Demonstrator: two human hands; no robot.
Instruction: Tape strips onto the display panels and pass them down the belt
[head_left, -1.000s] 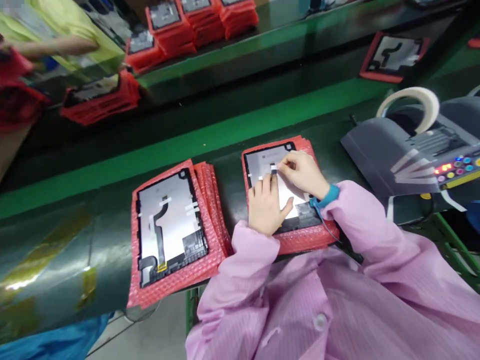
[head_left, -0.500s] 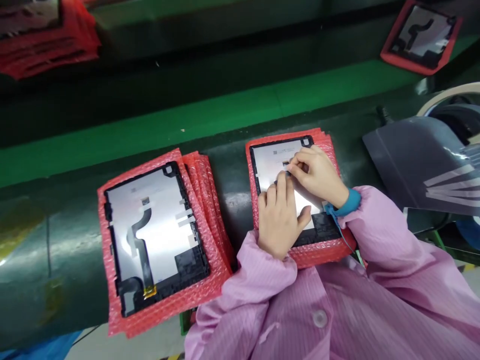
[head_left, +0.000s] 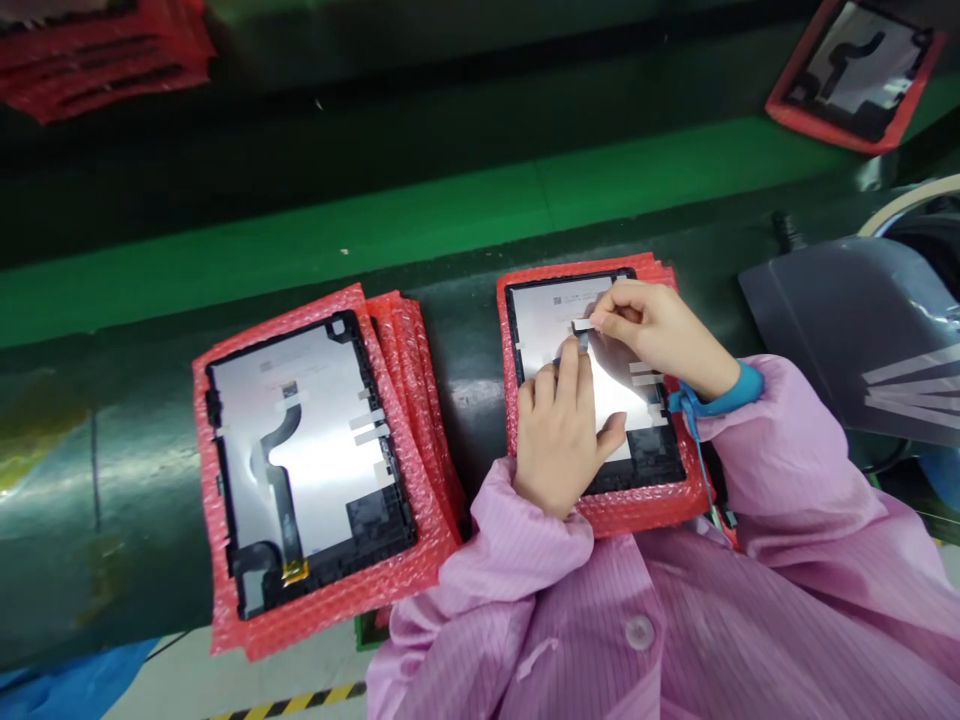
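A tablet screen assembly (head_left: 540, 312) with a silvery back and black frame lies on red bubble-wrap bags (head_left: 637, 508) in front of me. My left hand (head_left: 559, 425) rests flat on it, fingers stretched and thumb apart, with the fingertips on a dark flex cable that they mostly cover. Just above those fingertips, a short whitish strip of tape (head_left: 582, 325) is pinched between thumb and forefinger of my right hand (head_left: 652, 330). Its left end is at the small connector area of the panel. A blue wrist strap (head_left: 731, 392) circles my right wrist.
To the left, a similar screen assembly (head_left: 322, 470) lies on a stack of red bubble-wrap bags (head_left: 416, 400). A grey sheet (head_left: 840, 330) bearing several tape strips (head_left: 919, 385) is at right. Farther back are another wrapped screen (head_left: 859, 70) and a red bag stack (head_left: 112, 60).
My right hand has drawn slightly right and away from my left fingertips, and the pale strip in its pinch now shows. My left hand stays in place on the panel.
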